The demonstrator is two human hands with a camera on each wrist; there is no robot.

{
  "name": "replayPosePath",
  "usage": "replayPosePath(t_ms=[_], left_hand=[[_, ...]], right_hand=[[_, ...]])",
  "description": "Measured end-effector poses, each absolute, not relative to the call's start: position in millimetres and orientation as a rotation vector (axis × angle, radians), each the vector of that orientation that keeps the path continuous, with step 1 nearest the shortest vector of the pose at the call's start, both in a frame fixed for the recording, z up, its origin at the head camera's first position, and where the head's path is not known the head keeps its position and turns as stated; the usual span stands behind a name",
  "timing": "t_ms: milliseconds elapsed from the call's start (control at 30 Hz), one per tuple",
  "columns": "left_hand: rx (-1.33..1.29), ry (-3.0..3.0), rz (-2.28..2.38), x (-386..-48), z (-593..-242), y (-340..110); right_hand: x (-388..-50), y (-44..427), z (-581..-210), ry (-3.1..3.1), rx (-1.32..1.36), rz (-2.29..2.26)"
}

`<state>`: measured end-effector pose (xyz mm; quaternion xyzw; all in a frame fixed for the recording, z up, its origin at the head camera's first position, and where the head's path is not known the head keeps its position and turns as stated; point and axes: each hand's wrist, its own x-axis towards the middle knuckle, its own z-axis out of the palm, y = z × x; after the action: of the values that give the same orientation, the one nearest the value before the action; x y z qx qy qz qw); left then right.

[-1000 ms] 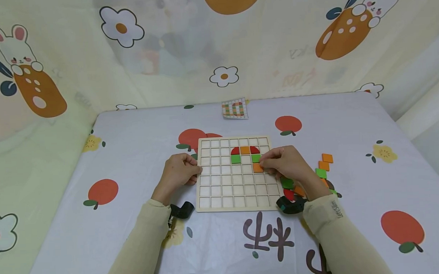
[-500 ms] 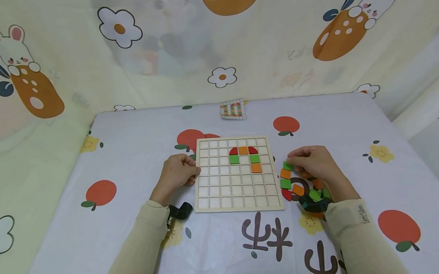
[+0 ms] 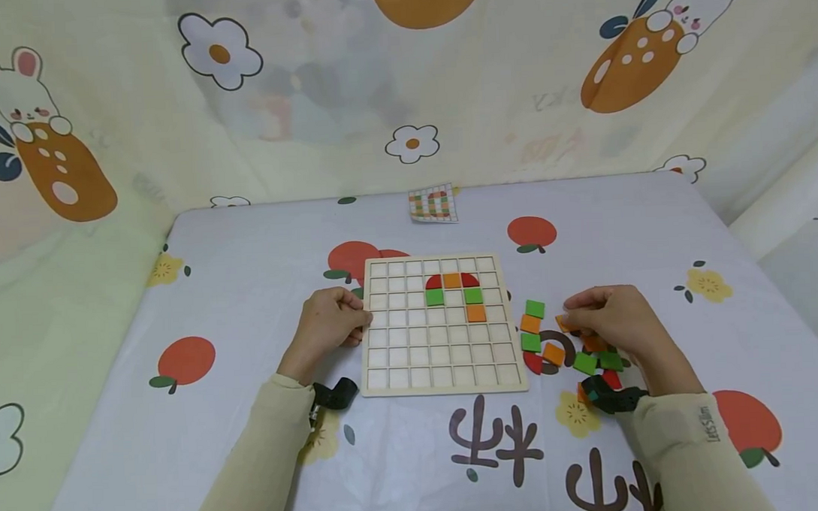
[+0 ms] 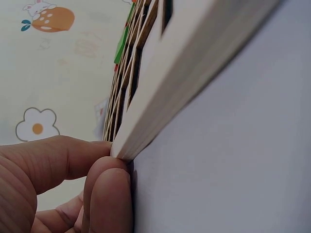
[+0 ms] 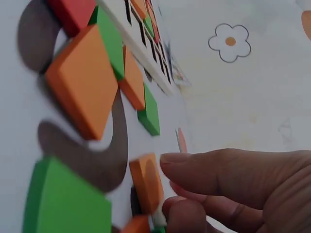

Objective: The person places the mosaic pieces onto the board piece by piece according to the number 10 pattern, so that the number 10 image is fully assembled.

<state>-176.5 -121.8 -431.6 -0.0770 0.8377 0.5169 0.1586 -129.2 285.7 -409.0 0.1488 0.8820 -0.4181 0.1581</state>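
Two hands are working. Left hand (image 3: 325, 320) is pinching the board (image 3: 421, 355) at its left edge, presumably steadying it. Six coloured tiles (image 3: 473, 295) are sitting in it; a patterned card (image 3: 433, 204) is lying behind. Loose tiles (image 3: 553, 354) are lying off its right side. One orange tile (image 5: 145, 182) is sitting at my right hand (image 3: 631, 330); fingertips there are narrow, can't tell if I'm gripping it. Looks like the picking step. Next move is probably calling for a firm pinch, clean lift.
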Motion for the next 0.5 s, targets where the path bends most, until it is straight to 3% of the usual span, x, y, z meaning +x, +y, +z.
replayPosePath(t_ms=[500], left_hand=[[-0.217, 2.394, 1.480, -175.8, -430.9, -121.7]], right_hand=[[-123.5, 285.1, -406.7, 2.567, 0.417, -0.993]])
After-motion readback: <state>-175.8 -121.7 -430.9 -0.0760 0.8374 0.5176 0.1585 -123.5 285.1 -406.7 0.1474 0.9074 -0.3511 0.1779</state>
